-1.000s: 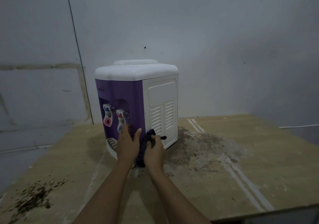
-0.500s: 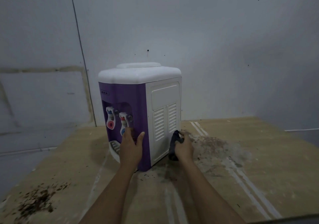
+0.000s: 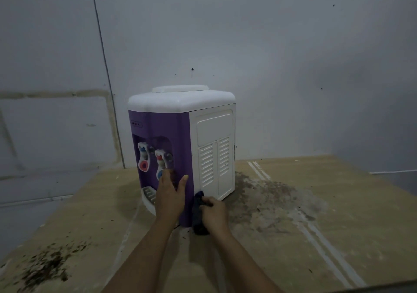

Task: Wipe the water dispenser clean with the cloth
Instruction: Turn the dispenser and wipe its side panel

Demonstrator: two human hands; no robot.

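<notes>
A small water dispenser [image 3: 180, 134] with a white top, purple front and white vented side stands on a wooden table. Two taps with a red and a blue button show on its front. My left hand [image 3: 170, 195] presses flat against the lower purple front, fingers straight, thumb spread toward the corner. My right hand [image 3: 214, 213] grips a dark blue cloth [image 3: 198, 216] and holds it against the bottom near corner of the white side panel. Part of the cloth is hidden under my fingers.
The wooden table [image 3: 327, 236] has a dark stain [image 3: 266, 198] to the right of the dispenser and loose dark crumbs [image 3: 45, 268] at the near left. A grey wall stands close behind. The table's near edge runs along the bottom right.
My right hand with the cloth moved from the near corner along the white side to its far bottom edge, and is back at the near corner. The left hand stayed on the front.
</notes>
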